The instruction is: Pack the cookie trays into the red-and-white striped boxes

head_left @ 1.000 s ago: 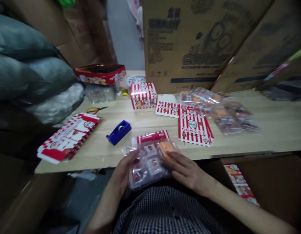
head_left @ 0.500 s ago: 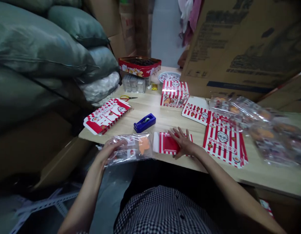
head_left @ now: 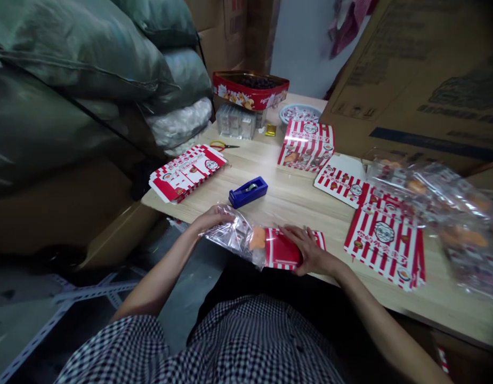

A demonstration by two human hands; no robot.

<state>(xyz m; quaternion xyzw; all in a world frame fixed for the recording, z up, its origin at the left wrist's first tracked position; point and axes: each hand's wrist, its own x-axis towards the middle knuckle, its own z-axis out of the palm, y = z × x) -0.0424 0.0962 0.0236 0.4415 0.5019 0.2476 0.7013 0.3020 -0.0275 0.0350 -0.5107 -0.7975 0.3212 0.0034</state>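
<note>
At the table's front edge my left hand (head_left: pixel 215 217) grips a clear plastic bag (head_left: pixel 234 234) holding an orange piece (head_left: pixel 257 238) and smaller packets. The bag's right end meets the open end of a red-and-white striped carton (head_left: pixel 281 249); how far it sits inside I cannot tell. My right hand (head_left: pixel 306 246) lies over the carton with its fingers spread, the thumb at its near edge. Just behind the bag stands a blue tape dispenser (head_left: pixel 248 191).
Flat striped cartons (head_left: pixel 188 172) lie stacked at left, beside scissors (head_left: pixel 224 145). More flat cartons (head_left: pixel 386 240) and filled clear bags (head_left: pixel 466 234) lie right. A folded carton (head_left: pixel 308 145), red tin (head_left: pixel 250 96) and bowl (head_left: pixel 298 113) stand behind. A big cardboard box (head_left: pixel 410 85) leans at the back right.
My left hand has moved the bag rightward, up to the carton's open end. My right hand stays on the carton. The camera view has shifted and tilted slightly.
</note>
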